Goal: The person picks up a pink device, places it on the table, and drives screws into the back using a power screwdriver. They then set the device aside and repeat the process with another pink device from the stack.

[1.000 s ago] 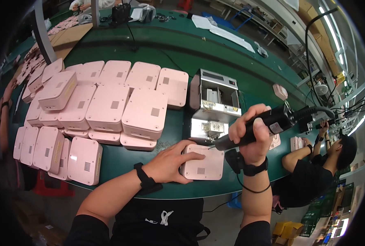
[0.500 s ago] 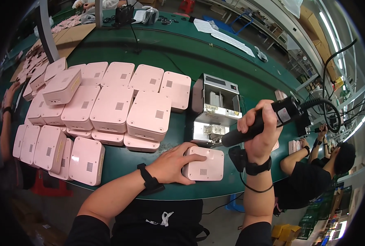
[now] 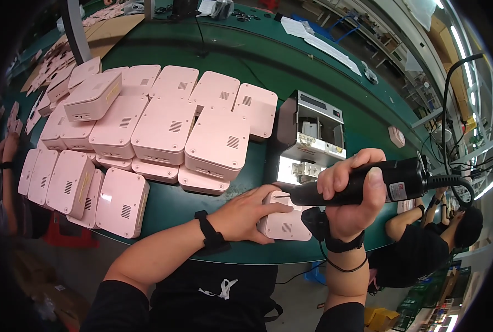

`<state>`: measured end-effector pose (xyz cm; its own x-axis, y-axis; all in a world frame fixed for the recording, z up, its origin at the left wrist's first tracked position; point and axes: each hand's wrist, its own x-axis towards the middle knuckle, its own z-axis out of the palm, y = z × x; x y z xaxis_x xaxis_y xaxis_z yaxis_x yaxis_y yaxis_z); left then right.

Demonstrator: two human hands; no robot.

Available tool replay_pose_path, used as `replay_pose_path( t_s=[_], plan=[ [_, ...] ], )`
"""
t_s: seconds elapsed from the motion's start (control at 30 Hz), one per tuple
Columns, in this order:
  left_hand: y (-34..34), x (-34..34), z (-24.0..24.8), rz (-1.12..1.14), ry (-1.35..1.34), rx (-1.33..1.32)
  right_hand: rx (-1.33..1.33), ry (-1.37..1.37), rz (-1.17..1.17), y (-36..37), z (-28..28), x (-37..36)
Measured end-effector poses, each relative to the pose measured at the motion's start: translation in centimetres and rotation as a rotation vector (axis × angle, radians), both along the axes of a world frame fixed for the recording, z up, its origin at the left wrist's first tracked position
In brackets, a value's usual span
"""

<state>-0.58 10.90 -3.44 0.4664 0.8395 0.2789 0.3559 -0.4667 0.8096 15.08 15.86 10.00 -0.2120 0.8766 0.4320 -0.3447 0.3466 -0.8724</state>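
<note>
My left hand [image 3: 245, 214] is wrapped over the left side of a pink plastic box [image 3: 292, 229], holding it against the bench. The box has rounded corners, a slotted vent and screw holes at its corners. In my right hand [image 3: 347, 207] is a black corded electric screwdriver [image 3: 393, 183], tilted nearly level with its thin bit pointing left. The bit tip lies over the far left part of the box, close to my left fingers; whether it touches the box I cannot tell. Just beyond stands a grey and black screw feeder [image 3: 319, 149].
Several pink boxes [image 3: 163, 133] are stacked on the left of the green bench [image 3: 257, 252]. A cable [image 3: 458, 182] runs from the screwdriver to the right. Papers [image 3: 332, 51] lie at the back. A co-worker in black [image 3: 418, 249] sits at right; another person's arm [image 3: 8, 166] shows at left.
The screwdriver has swung from a downward slant near the screw feeder to nearly level, its bit now over the box. My left hand keeps its hold. The whole view has shifted slightly.
</note>
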Motion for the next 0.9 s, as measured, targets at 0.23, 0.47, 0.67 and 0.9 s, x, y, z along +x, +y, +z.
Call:
replay_pose_path(
  t_s=[0.23,0.47,0.67,0.9],
  plan=[
    [0.3,0.2,-0.4,-0.010,-0.056,0.040,-0.037,0.010,0.033,0.6,-0.9,-0.3],
    [0.2,0.1,-0.3,-0.012,-0.046,0.041,0.037,-0.042,0.115,0.5,-1.4,-0.2],
    [0.0,0.2,-0.4,0.015,-0.032,0.049,-0.054,0.030,0.054,1.3,-0.2,0.0],
    [-0.1,0.1,-0.3,-0.004,-0.019,-0.003,0.106,0.040,-0.161,1.4,2.4,2.6]
  ],
)
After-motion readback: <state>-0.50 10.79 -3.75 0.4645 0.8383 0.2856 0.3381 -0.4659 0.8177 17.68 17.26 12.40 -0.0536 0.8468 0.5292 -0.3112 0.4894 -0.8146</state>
